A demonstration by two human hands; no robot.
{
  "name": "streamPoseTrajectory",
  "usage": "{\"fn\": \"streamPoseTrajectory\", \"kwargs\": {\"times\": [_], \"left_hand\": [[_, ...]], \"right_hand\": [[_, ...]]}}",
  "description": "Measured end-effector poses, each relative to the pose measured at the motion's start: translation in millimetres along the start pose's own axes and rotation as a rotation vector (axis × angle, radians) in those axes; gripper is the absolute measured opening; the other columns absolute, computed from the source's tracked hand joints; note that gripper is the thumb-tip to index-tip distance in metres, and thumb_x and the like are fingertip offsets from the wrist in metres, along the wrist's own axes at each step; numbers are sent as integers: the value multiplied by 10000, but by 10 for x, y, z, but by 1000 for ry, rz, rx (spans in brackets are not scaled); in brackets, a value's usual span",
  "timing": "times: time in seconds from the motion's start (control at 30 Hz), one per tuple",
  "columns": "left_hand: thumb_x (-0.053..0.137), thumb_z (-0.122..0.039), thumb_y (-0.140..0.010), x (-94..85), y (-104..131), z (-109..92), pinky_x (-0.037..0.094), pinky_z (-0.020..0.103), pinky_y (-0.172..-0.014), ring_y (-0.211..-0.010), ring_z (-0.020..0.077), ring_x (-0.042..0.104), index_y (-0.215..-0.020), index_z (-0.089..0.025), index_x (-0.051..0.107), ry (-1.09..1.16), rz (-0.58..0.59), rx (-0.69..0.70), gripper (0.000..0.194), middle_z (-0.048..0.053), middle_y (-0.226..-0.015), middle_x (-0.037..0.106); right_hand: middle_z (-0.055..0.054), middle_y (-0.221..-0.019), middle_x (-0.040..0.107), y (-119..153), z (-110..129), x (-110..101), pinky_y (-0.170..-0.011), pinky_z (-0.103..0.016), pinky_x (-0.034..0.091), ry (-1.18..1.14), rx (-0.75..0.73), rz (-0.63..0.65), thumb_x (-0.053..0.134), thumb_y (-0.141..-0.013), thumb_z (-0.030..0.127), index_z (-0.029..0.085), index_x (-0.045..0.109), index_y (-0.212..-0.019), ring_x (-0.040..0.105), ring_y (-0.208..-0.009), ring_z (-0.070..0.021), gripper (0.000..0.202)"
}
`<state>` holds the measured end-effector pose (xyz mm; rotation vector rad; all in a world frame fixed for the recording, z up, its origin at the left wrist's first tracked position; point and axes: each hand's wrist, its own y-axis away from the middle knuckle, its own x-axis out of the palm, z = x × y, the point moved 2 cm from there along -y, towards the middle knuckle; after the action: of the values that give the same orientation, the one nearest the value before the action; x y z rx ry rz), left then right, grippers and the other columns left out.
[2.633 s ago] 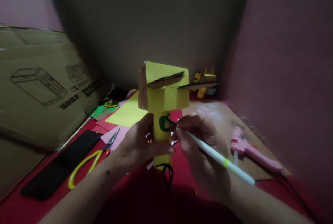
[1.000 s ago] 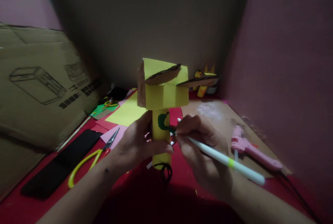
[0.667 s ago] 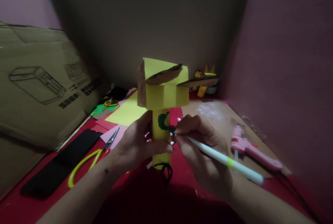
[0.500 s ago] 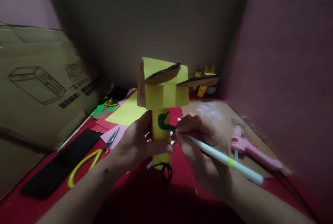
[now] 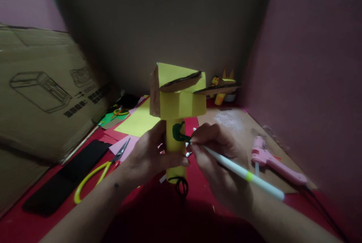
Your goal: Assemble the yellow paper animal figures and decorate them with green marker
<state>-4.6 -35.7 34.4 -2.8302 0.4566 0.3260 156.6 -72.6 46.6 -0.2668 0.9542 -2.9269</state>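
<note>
My left hand [image 5: 152, 154] is closed around a yellow paper tube [image 5: 175, 162], its thumb lying across the front. On top of the tube sits a yellow paper and cardboard box piece [image 5: 183, 103] with two cardboard flaps jutting out. Between the fingers of my right hand [image 5: 215, 152] is a white marker [image 5: 234, 167] with a bright yellow-green band. Its green tip meets a dark green painted patch [image 5: 178, 133] on the tube's upper front. A curled black cord [image 5: 181, 186] shows at the tube's lower end.
Yellow-handled scissors [image 5: 93, 175] and a black phone [image 5: 68, 175] lie at the left, near coloured paper sheets [image 5: 134, 118]. A pink glue gun [image 5: 277, 164] rests on a cardboard sheet [image 5: 240, 137] at the right. A large cardboard box [image 5: 42, 96] stands at the left, with small yellow figures [image 5: 222, 88] behind.
The tube with its box piece has shifted and turned slightly to the right. The green patch has filled in a little more. Both hands keep their grips.
</note>
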Motion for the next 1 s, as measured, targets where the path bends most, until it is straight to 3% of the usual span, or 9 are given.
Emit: {"fn": "streamPoseTrajectory", "kwargs": {"times": [1.0], "left_hand": [[862,-227,-610,-24,-9,19,504,246,-607,-734,161,608,-1024,-213,624,19,-15,0,478,6,-865,680]], "right_hand": [[47,-593,479,-35,24,-39,-427,-219,355,28,34,-16,585,-736,140,222,491,-656,422,-511,-88,148]]}}
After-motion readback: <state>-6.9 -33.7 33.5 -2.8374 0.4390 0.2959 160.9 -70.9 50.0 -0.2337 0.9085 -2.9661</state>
